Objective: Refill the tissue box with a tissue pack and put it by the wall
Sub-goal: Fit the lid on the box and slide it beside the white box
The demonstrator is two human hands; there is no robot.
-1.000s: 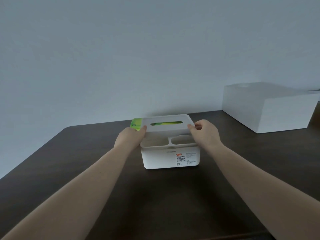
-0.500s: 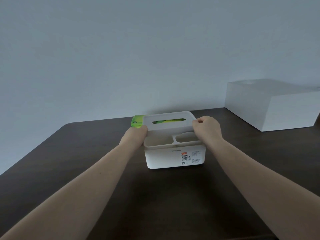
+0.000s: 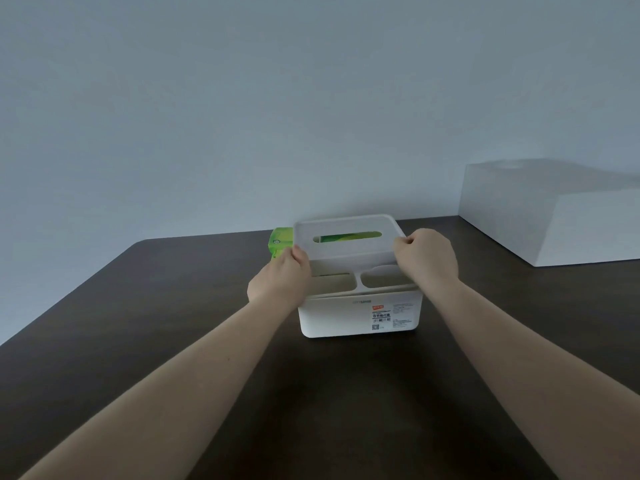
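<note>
A white tissue box (image 3: 339, 317) with two front compartments stands on the dark table. Its white slotted lid (image 3: 346, 247) is raised and tilted above the box. My left hand (image 3: 280, 278) grips the lid's left edge and my right hand (image 3: 429, 258) grips its right edge. A green tissue pack (image 3: 280, 242) sticks out to the left behind the lid, and green shows through the slot. Whether the pack sits in the box or behind it is hidden by the lid.
A large white box (image 3: 554, 216) stands at the back right against the pale wall (image 3: 311, 98). The dark table (image 3: 138, 323) ends at the wall behind the tissue box and has a rounded far left corner.
The lid has lifted higher off the box in both hands. The view has shifted a little, so the box appears further right.
</note>
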